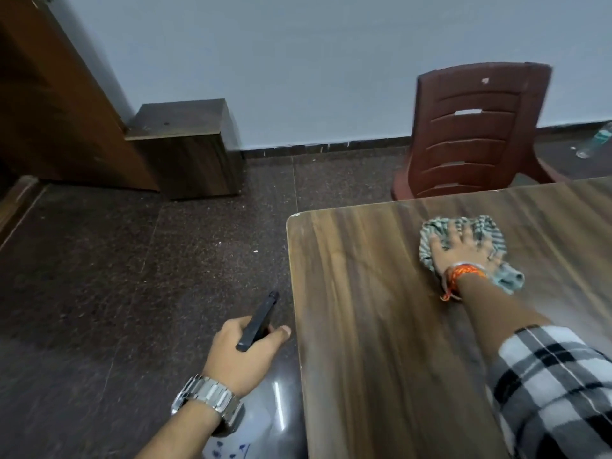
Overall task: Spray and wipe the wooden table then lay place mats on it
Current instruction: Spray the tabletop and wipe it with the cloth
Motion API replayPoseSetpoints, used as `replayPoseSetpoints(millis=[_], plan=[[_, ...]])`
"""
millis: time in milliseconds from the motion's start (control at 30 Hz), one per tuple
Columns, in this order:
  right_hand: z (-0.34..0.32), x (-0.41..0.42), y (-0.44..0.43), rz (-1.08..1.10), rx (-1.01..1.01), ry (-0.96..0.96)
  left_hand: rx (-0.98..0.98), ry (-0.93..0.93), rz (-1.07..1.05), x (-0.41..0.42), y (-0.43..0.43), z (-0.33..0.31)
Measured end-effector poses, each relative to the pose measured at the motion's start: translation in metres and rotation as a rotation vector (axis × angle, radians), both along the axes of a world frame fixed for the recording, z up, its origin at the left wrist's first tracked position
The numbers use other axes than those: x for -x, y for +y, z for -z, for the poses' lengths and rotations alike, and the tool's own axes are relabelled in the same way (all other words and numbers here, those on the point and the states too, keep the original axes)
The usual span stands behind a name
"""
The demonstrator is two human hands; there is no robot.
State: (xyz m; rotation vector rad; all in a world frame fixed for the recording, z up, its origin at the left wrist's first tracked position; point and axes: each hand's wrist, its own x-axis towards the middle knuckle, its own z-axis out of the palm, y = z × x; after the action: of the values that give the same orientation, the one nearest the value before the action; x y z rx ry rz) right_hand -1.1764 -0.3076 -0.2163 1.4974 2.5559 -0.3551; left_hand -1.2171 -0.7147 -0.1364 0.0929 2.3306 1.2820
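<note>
The wooden table fills the lower right, its near-left corner rounded. A grey-and-white striped cloth lies on it toward the far side. My right hand presses flat on the cloth with fingers spread, an orange thread at the wrist. My left hand, with a metal watch on its wrist, is off the table's left edge over the floor. It grips a spray bottle by its black head, nozzle pointing away; the clear body hangs below my wrist. No place mats are in view.
A red-brown plastic chair stands at the table's far edge. A low dark wooden box sits against the wall beside a tall brown cabinet. A clear bottle is at the far right. Dark stone floor lies left.
</note>
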Motion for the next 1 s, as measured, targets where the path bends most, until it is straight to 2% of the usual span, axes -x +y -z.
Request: replayPoseSetpoints(millis=[100,233,367,467,567,633,800,867,900,1000], plan=[[0.005,-0.047,-0.052,-0.217,-0.052,-0.046,0.013,-0.018,-0.023,-0.032,-0.004,-0.006],[0.008,-0.126,-0.16,-0.768,-0.055,0.028,0.032,-0.027,-0.005,-0.096,0.004,-0.026],[0.02,-0.245,-0.232,-1.169,-0.095,0.072,0.064,-0.009,0.018,-0.18,0.009,-0.042],[0.035,-0.336,-0.251,-1.359,-0.185,0.04,0.108,-0.077,0.047,-0.248,0.011,-0.049],[0.038,-0.408,-0.242,-1.301,-0.161,-0.08,0.139,-0.188,0.044,-0.31,0.011,-0.053],[0.037,-0.451,-0.224,-1.196,-0.089,-0.04,0.141,-0.242,0.04,-0.346,0.012,-0.056],[0.027,-0.538,-0.17,-0.77,0.035,-0.025,0.168,-0.262,0.083,-0.403,0.019,-0.068],[0.019,-0.547,-0.157,-0.614,0.148,-0.046,0.168,-0.248,0.131,-0.411,0.018,-0.075],[0.005,-0.546,-0.157,-0.563,0.118,-0.054,0.157,-0.231,0.132,-0.412,0.017,-0.078],[-0.012,-0.537,-0.173,-0.582,0.21,-0.004,0.128,-0.21,0.175,-0.423,0.015,-0.09]])
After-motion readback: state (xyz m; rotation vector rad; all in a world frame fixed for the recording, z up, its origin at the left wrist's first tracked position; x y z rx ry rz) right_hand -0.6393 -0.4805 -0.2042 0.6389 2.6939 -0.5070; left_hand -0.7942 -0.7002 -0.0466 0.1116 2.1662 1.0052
